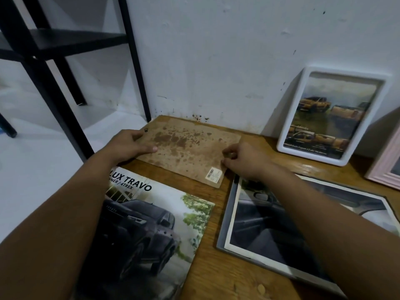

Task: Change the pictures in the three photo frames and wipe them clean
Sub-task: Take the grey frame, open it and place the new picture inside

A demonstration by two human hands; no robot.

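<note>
A stained brown backing board (188,150) lies flat on the wooden table (218,252) near the wall. My left hand (129,142) grips its left edge, thumb on top. At the board's right edge my right hand (242,159) pinches a small tab with curled fingers. A grey frame (223,224) lies flat at the right with a dark car-interior picture (270,224) in it. A white frame (331,115) with a truck picture leans on the wall. The corner of a pink frame (387,167) shows at the far right.
A car brochure (151,230) with a dark pickup on its cover lies at the table's front left. A black metal shelf stand (54,53) rises left of the table, over a pale floor. The white wall (216,50) is stained near the table's edge.
</note>
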